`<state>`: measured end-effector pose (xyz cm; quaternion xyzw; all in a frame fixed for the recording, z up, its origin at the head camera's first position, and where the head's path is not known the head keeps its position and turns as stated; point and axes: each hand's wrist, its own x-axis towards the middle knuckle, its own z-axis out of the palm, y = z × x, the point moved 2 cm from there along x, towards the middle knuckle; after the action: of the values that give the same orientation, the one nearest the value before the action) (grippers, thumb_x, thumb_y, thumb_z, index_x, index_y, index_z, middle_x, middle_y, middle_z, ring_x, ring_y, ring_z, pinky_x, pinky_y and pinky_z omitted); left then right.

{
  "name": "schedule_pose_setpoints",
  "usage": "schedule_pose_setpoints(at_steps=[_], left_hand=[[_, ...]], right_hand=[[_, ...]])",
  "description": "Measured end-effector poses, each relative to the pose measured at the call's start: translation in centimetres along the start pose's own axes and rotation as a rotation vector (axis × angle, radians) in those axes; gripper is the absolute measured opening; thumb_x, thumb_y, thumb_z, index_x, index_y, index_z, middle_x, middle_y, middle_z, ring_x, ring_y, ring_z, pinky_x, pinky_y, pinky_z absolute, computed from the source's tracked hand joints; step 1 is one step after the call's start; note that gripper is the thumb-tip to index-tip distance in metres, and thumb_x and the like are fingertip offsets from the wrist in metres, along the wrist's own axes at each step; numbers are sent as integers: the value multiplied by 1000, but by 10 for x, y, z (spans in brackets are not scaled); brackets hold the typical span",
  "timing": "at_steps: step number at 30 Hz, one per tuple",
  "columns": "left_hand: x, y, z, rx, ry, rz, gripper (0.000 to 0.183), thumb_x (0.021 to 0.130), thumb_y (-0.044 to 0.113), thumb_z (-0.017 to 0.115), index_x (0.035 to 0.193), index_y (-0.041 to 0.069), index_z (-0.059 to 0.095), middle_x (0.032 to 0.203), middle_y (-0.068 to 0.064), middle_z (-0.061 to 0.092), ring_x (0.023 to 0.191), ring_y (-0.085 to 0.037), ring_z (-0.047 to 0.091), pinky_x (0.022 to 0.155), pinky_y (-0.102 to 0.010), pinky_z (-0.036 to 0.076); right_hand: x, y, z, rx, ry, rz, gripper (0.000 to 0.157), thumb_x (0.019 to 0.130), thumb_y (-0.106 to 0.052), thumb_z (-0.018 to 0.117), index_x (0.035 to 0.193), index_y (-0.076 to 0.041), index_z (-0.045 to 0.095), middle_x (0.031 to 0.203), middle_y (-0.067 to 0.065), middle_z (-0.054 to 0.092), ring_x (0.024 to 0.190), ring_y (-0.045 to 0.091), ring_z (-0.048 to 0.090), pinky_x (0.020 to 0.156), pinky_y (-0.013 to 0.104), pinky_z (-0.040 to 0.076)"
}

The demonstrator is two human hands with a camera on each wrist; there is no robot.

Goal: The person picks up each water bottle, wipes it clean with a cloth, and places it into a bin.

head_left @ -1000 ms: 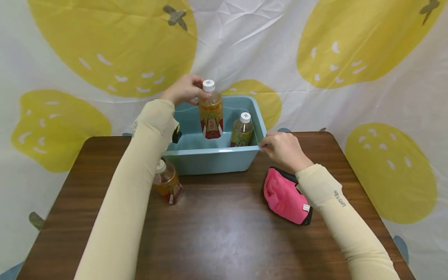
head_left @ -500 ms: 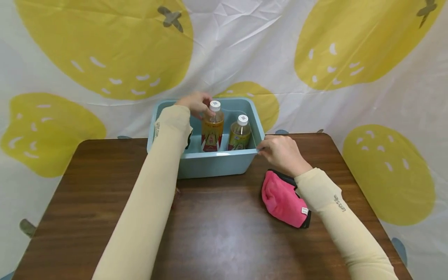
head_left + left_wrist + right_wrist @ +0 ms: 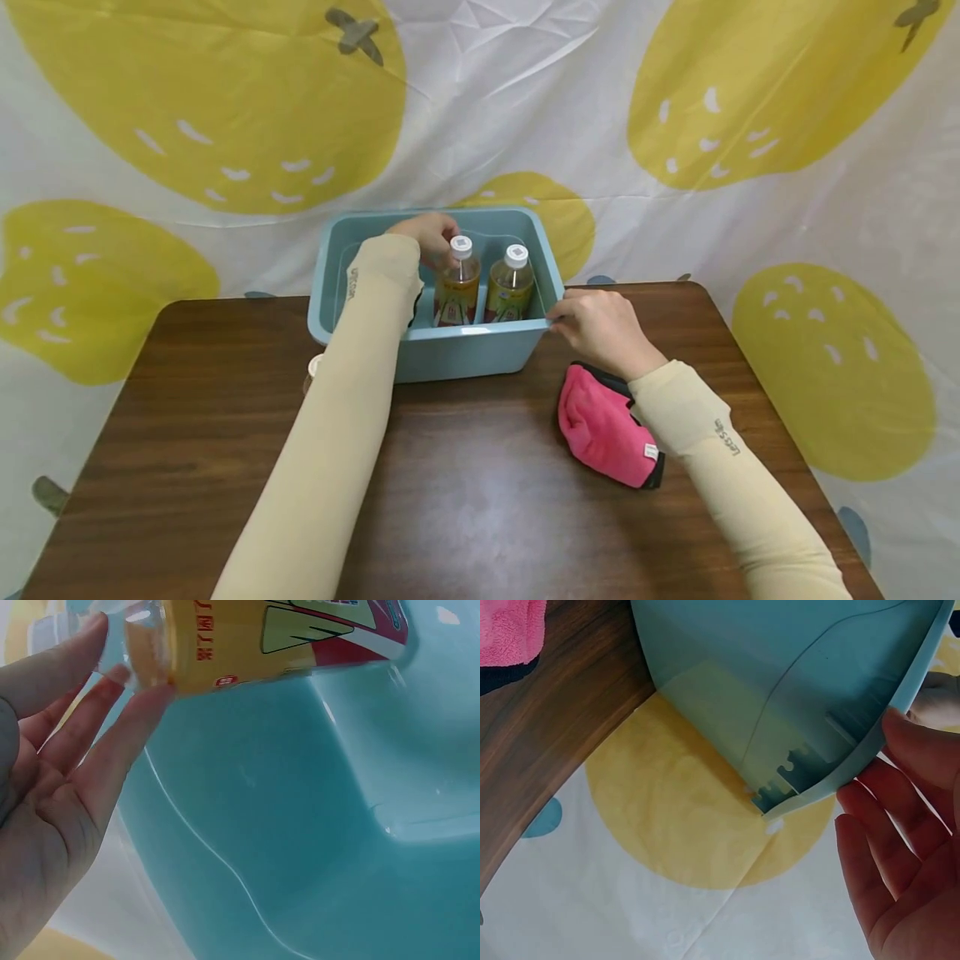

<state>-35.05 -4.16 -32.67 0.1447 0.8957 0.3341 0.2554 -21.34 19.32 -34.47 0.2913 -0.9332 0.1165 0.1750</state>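
A light-blue plastic tub (image 3: 465, 354) stands toward the back of the table. Inside it are two upright drink bottles with white caps. My left hand (image 3: 426, 235) reaches into the tub and holds the left bottle (image 3: 457, 292) near its neck. In the left wrist view, the thumb and fingertips lie around the clear neck of this bottle (image 3: 247, 645), which has a yellow and red label. Beside it stands the second bottle (image 3: 510, 292), with a greener label. My right hand (image 3: 603, 325) pinches the tub's front right corner; the right wrist view shows thumb and fingers at the rim (image 3: 855, 761).
Left of the tub, another bottle (image 3: 313, 367) is mostly hidden by my left sleeve. A pink cloth item with black edging (image 3: 607, 429) lies on the brown table (image 3: 465, 500) near my right wrist. A fruit-print cloth (image 3: 510, 100) hangs behind.
My left hand has lowered the bottle from above the tub down into it, beside the other bottle. The right hand has kept its grip on the rim.
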Motion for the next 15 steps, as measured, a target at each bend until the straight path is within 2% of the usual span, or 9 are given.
schedule_pose_setpoints(at_steps=[7, 15], left_hand=[[2, 2, 7, 17, 1, -35, 24, 79, 1, 64, 99, 4, 51, 102, -10, 52, 95, -23, 51, 82, -39, 49], [7, -1, 8, 40, 0, -67, 27, 76, -1, 66, 98, 5, 52, 102, -9, 54, 92, -23, 52, 81, -40, 49]], right_hand=[[1, -3, -1, 7, -2, -3, 9, 72, -11, 75, 80, -13, 73, 77, -3, 65, 67, 20, 63, 52, 39, 46], [3, -3, 0, 5, -3, 3, 8, 73, -11, 74, 80, -13, 73, 76, -2, 65, 65, 20, 62, 51, 38, 46]])
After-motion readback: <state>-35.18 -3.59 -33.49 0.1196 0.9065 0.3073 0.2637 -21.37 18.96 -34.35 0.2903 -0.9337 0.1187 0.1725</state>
